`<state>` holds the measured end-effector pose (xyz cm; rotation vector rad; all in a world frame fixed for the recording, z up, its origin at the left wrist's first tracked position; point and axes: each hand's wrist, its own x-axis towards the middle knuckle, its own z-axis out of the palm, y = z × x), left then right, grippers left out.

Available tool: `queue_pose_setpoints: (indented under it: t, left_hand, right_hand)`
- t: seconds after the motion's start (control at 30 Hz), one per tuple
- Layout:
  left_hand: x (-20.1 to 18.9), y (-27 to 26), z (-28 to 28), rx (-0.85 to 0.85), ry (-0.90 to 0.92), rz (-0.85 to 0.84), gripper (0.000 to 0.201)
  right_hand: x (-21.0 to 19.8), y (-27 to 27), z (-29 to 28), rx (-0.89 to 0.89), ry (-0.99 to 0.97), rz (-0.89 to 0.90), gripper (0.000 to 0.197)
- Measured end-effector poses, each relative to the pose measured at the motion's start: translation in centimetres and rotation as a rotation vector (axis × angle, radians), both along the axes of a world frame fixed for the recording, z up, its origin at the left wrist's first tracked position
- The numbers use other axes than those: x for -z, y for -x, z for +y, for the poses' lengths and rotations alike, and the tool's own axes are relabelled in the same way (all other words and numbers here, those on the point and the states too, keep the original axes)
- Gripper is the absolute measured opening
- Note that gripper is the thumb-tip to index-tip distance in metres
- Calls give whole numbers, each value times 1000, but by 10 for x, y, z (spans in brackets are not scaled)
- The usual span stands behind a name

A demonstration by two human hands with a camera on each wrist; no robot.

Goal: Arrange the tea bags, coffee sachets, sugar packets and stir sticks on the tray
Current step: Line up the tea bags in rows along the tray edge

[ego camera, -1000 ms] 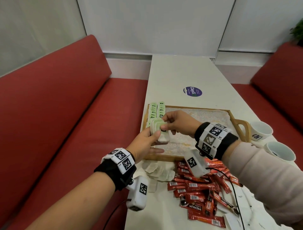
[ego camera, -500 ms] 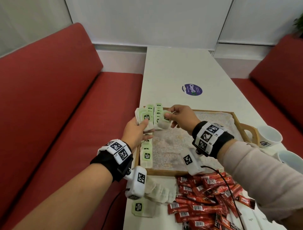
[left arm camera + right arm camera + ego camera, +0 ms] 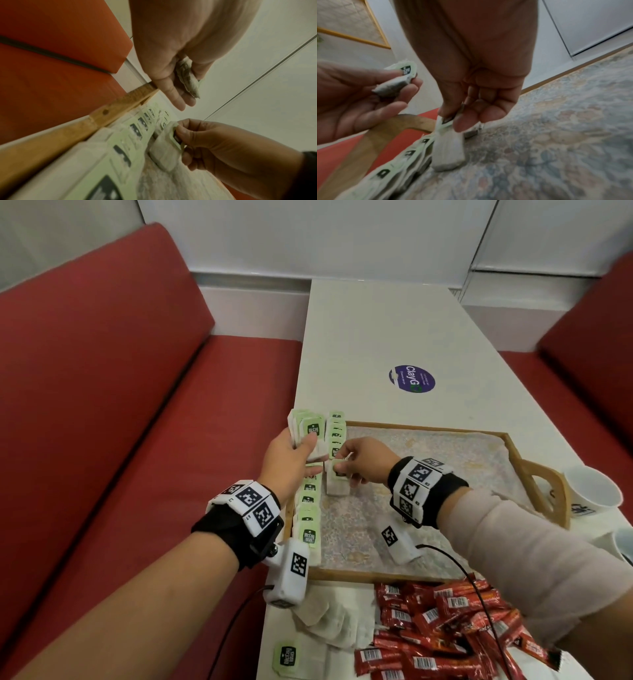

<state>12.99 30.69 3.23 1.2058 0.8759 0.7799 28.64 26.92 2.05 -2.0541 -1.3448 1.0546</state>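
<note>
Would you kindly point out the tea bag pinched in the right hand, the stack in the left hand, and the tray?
tea bag (image 3: 447,154), right wrist view, on its white pouch.
stack of tea bags (image 3: 310,430), head view, on the front label.
tray (image 3: 404,426), head view, on the far wooden rim.

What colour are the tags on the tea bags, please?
Pale green with a dark logo, clearest in the head view on the tea bags lined along the tray's left edge.

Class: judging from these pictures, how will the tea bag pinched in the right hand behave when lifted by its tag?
The tea bag probably hangs limp: its pouch droops below the right hand. Likely very light, since a fingertip pinch holds it.
</note>
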Motion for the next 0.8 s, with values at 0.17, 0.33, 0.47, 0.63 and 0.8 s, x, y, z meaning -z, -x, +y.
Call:
queue_pose_setpoints:
  t: [0.17, 0.33, 0.47, 0.63, 0.8]
  left_hand:
    - [1, 0, 3, 1, 21, -9, 17]
    - [3, 0, 7, -11, 36, -11, 17]
    - [4, 1, 8, -14, 53, -36, 15]
    - [6, 1, 9, -22, 68, -36, 17]
    - [5, 2, 9, -19, 77, -43, 13]
  right_hand:
    - [6, -2, 18, 59, -54, -80, 17]
    - [11, -1, 27, 92, -53, -132, 22]
    - [13, 0, 28, 116, -36, -166, 24]
    - [15, 1, 33, 113, -43, -255, 25]
    - [16, 1, 34, 115, -18, -352, 30]
